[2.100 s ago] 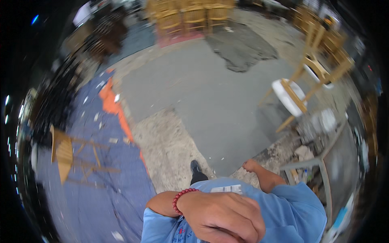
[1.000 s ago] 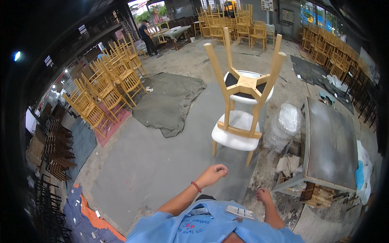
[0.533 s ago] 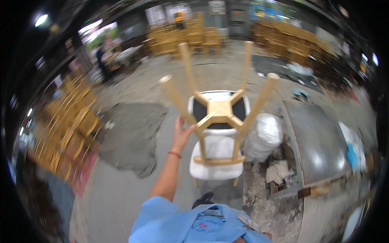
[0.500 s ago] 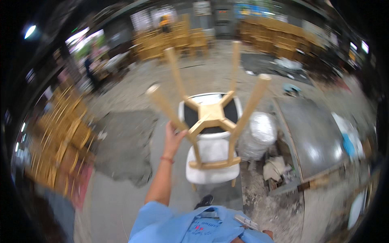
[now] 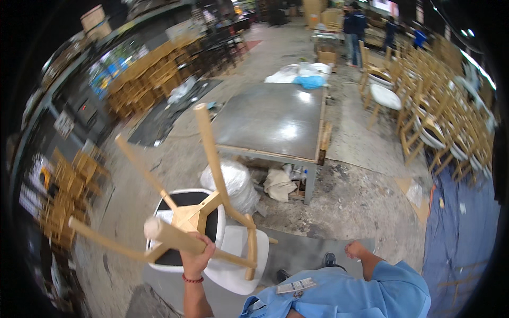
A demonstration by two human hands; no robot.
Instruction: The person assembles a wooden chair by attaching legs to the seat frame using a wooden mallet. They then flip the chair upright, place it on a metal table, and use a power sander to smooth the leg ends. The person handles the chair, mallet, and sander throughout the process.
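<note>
An upside-down wooden chair [image 5: 190, 216] with a black seat underside and white rim shows at the lower left, its legs pointing up and outward. My left hand [image 5: 195, 258], a red beaded bracelet at its wrist, is wrapped round the base of the chair's nearest leg. Beneath it is a white seat [image 5: 241, 273], which the chair's wooden back rail partly covers. How the two touch is hidden. Off to the right, beside my blue shirt, my right hand [image 5: 358, 249] hangs with fingers loosely curled and nothing visible in it.
A grey-topped table [image 5: 265, 119] stands ahead, with a plastic-wrapped bundle [image 5: 233, 185] beside it and a beige cloth [image 5: 279, 185] under its edge. Many wooden chairs [image 5: 419, 100] crowd the right; stacked frames [image 5: 146, 79] line the left. Several people [image 5: 355, 29] stand far off.
My view has swung to the right, so the chair now appears lower and to the left. My left hand has closed round the chair's leg. My right hand has come into sight.
</note>
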